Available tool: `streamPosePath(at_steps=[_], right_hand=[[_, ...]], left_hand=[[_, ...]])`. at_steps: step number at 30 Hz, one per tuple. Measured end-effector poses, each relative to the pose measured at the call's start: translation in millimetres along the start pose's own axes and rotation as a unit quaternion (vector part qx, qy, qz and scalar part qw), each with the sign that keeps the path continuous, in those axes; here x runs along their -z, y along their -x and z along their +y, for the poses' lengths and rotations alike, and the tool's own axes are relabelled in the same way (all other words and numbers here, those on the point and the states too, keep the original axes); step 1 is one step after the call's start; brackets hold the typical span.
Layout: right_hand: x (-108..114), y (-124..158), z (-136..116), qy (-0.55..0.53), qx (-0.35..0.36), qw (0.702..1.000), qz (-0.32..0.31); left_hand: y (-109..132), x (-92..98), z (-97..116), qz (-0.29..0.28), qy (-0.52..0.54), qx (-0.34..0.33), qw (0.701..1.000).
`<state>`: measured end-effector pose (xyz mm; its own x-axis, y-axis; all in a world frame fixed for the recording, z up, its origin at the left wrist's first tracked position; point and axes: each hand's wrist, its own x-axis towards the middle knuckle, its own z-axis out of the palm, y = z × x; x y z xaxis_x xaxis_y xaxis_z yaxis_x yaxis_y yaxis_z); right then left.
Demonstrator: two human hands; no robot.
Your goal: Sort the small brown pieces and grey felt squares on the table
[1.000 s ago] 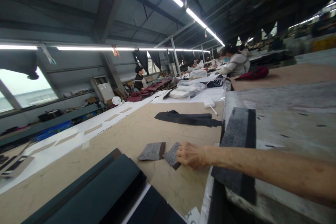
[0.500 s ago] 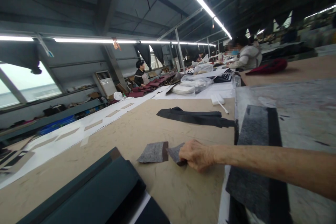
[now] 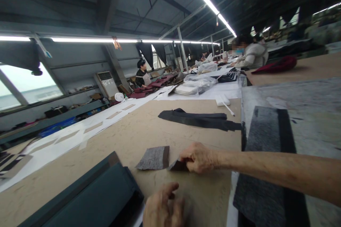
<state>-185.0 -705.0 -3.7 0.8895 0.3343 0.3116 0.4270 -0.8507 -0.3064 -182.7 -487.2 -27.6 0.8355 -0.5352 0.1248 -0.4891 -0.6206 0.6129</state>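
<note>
Pinched between the fingers of my right hand [image 3: 198, 158] is the edge of a small grey fabric piece [image 3: 178, 165], its left end resting on the brown paper [image 3: 125, 127]. A second grey fabric piece [image 3: 153, 158] with a brownish strip along its right edge lies flat just to the left. At the bottom of the view is my left hand [image 3: 163, 205], somewhat blurred, its fingers loosely bent and apart with nothing seen in them. It is beside a dark teal folded panel [image 3: 87, 195] that lies at the lower left.
Black fabric strips [image 3: 197, 117] lie further back on the paper. A grey and black panel [image 3: 266, 163] lies under my right forearm. Beyond are a plastic-wrapped bundle [image 3: 194, 84], a white object with a thin stick [image 3: 223, 101], and co-workers at the tables.
My left hand has come into view at the bottom. My right hand has tilted the small grey piece, so more of its dark side shows.
</note>
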Motion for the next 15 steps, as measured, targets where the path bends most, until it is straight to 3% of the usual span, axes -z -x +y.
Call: streamPosePath(at_steps=[4,9,15], right_hand=[[4.4,-0.2,-2.3,-0.121,-0.098,0.987,-0.031],[9.4,-0.9,-2.0,-0.29,-0.182,0.936,-0.082],[19.2,-0.1,-5.8,-0.383,-0.204,0.901,-0.031]], left_hand=[[-13.9,-1.8,15.4,-0.006,0.029,0.027,0.999],[-21.3,0.9,27.1,-0.018,0.091,0.041,0.995],[-30.5,0.6,19.6,0.002,0.137,0.056,0.989]])
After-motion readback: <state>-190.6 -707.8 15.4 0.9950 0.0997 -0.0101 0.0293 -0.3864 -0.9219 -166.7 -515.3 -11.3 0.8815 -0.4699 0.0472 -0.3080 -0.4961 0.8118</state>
